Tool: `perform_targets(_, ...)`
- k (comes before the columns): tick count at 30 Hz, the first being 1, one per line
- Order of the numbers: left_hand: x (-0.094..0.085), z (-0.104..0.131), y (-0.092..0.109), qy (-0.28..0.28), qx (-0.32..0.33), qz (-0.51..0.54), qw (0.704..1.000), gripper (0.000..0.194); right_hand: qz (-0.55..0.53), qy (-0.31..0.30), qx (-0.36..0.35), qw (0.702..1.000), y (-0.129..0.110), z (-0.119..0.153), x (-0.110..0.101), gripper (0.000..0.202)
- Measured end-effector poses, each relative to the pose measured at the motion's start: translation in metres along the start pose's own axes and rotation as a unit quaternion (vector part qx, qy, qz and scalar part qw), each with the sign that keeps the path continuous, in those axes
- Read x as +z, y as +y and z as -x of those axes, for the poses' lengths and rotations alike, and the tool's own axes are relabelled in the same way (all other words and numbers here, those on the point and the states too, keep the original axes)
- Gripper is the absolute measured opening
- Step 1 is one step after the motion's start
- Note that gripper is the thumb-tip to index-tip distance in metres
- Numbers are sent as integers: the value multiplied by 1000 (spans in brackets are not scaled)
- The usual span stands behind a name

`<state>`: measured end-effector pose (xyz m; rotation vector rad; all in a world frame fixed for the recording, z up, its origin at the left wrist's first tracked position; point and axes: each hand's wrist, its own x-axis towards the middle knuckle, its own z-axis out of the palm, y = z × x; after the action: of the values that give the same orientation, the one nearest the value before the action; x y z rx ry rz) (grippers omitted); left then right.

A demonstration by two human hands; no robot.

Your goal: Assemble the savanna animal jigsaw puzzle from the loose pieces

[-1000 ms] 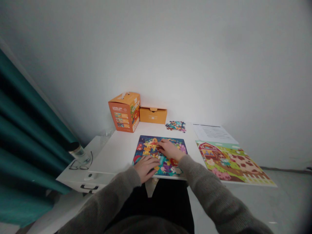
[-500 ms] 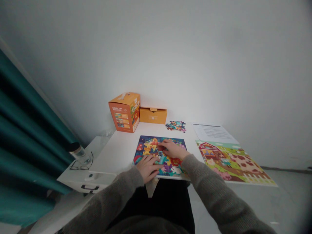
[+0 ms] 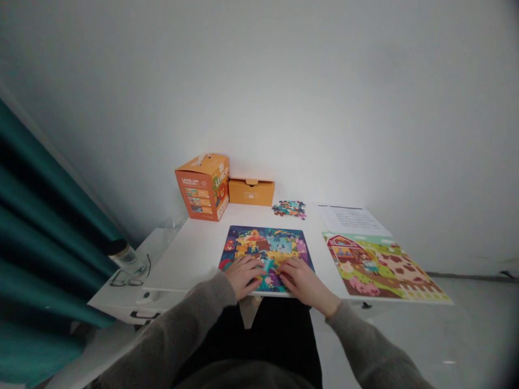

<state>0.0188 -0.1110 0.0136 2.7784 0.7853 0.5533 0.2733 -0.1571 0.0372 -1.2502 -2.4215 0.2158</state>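
Observation:
A colourful jigsaw puzzle with a dark blue border lies at the table's front edge, its pieces showing animals. My left hand rests on its lower left part, fingers spread and holding nothing. On the lower right part is my right hand, its fingers bent together with the thumb against the puzzle surface. Whatever sits under those fingertips is hidden. A heap of loose puzzle pieces lies behind the puzzle.
An orange puzzle box and a lower orange carton stand against the wall. To the right lie a farm picture puzzle and a printed sheet. A lidded bottle and glasses are on the left cabinet.
My right hand has moved from the puzzle's upper middle down towards its lower right, uncovering the middle. My left hand stays on the lower left. The view has shifted slightly.

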Motion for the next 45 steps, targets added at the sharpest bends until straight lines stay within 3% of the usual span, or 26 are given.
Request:
perform_targets(5, 1, -6, -3, 12, 15, 9, 1000, 25, 45, 18, 8, 999, -9, 21, 8, 31)
perform_targets(12, 5, -5, -5, 29, 17, -11, 999, 28, 86, 18, 2, 996, -13, 21, 10, 33)
perform_targets(21, 7, -2, 2, 4, 12, -81, 997, 33, 103, 26, 1, 994, -13, 23, 13, 34)
perform_targets(29, -2, -10, -8, 70, -8, 16, 997, 24, 109, 29, 9, 994, -14, 24, 15, 30)
perform_targets(31, -4, -17, -12, 54, -5, 3, 999, 22, 107, 30, 6, 994, -14, 24, 14, 25)
perform_targets(38, -2, -52, -14, -78, 10, -64, 995, 29, 92, 35, -17, 995, -10, 25, 11, 24)
perform_targets(45, -9, -62, -17, -128, -17, -75, 989, 43, 96, 27, -12, 995, -10, 25, 12, 23)
